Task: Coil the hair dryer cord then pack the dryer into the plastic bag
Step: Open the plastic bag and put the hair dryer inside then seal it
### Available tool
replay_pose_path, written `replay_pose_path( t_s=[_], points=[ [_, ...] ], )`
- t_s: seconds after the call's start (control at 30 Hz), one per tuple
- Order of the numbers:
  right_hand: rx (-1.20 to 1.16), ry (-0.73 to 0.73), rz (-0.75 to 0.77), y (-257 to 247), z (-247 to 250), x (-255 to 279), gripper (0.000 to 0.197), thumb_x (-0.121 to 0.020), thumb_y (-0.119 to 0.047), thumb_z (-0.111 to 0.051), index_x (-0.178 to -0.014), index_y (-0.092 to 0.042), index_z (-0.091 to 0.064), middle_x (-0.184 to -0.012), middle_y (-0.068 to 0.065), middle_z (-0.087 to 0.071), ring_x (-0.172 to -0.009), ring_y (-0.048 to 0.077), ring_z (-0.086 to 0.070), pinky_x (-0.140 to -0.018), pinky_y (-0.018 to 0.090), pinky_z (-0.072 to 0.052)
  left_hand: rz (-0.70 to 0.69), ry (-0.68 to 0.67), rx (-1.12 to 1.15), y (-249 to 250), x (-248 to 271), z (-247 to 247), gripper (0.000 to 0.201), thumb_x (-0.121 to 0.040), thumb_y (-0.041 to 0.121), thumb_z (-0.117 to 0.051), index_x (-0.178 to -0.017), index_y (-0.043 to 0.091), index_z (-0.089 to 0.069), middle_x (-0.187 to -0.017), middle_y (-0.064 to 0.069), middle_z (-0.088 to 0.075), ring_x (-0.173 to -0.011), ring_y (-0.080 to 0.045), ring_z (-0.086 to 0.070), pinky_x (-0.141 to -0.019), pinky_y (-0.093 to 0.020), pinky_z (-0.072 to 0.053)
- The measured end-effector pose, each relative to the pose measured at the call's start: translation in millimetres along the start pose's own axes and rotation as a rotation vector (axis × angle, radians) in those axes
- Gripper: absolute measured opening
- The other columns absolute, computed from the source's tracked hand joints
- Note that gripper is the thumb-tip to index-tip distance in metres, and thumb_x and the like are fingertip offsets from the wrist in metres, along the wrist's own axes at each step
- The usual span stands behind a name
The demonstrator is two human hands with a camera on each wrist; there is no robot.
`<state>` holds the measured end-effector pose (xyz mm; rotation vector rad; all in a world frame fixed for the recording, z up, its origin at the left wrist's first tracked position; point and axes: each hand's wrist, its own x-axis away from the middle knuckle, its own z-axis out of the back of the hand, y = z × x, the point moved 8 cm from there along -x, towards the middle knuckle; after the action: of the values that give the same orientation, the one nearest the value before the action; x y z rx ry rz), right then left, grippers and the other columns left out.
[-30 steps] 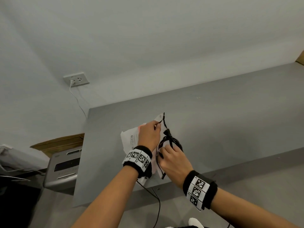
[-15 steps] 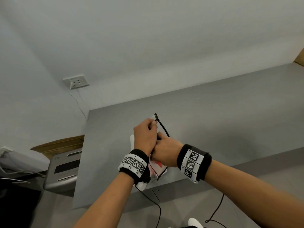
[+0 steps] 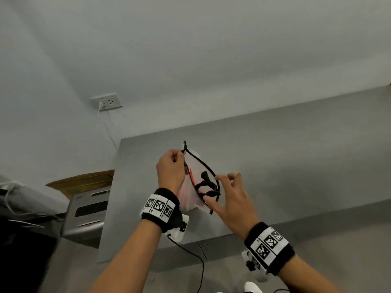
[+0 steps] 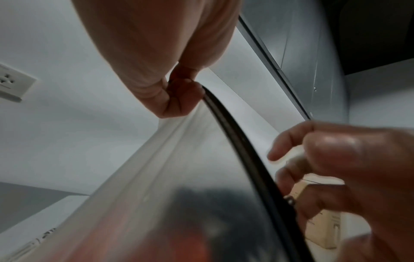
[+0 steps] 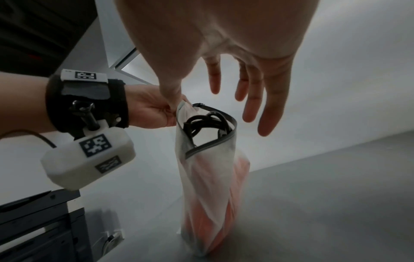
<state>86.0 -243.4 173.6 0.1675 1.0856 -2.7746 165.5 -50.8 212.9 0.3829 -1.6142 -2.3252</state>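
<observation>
1. Pinching the top corner of the plastic bag (image 5: 208, 177) at its black zip rim (image 5: 210, 141), the left hand (image 3: 170, 172) is the bag's only support. Its grip is narrow, closed on the bag film. The bag stands upright on the worktop (image 3: 296, 166). If the pinch slips, the bag probably topples.
2. The right hand (image 3: 230, 199) hovers just beside the bag mouth. Its grip is wide, with the fingers spread and holding nothing, so it does not steady the bag.
3. The dryer (image 5: 240, 166), an orange shape, sits low inside the bag. The coiled cord (image 5: 203, 122) lies above it at the bag mouth, and its loops reach the rim. A springy loop may rise over the rim and let the coil unwind outside the bag.
4. Closing the zip with a loop across the rim would likely trap the cord and leave the mouth partly open. Press the coil below the rim first.
5. Lifting the bag by the pinched corner puts the dryer's weight on one point of thin film. The corner may stretch or tear, so support the bag from below.
</observation>
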Motion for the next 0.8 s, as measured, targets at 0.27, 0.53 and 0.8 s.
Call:
replay_pose_path(
  t_s=[0.27,0.53,0.8],
  points=[
    [0.016,-0.218,-0.139,20,-34,15,0.036,-0.088,-0.063,-0.055,-0.111,-0.039,-0.043,-0.109,-0.006,-0.046,-0.084,0.013,-0.054,-0.073,0.029,-0.047,0.003,-0.089,0.177,3,-1,-10,0.031,-0.101,-0.001,-0.042,-0.112,0.013,-0.068,-0.067,-0.011,-0.057,-0.051,-0.014,-0.058,-0.058,-0.033,-0.057],
    [-0.064,0.024,-0.137,34,11,-24,0.016,-0.095,-0.034,-0.057,-0.086,-0.026,-0.047,-0.059,-0.007,-0.047,-0.057,0.016,-0.046,-0.055,0.034,-0.041,0.004,-0.159,0.16,15,0,5,0.039,-0.097,-0.005,-0.043,-0.098,0.009,-0.079,-0.066,-0.015,-0.062,-0.056,-0.019,-0.064,-0.067,-0.037,-0.064],
    [-0.066,-0.1,-0.016,29,10,-59,0.043,-0.091,-0.034,-0.06,-0.13,-0.038,-0.042,-0.06,-0.002,-0.054,-0.059,0.017,-0.055,-0.067,0.042,-0.054,0.023,-0.179,0.18,20,13,17,0.036,-0.097,-0.005,-0.044,-0.1,0.005,-0.078,-0.066,-0.015,-0.063,-0.058,-0.02,-0.067,-0.07,-0.039,-0.064]
  ],
)
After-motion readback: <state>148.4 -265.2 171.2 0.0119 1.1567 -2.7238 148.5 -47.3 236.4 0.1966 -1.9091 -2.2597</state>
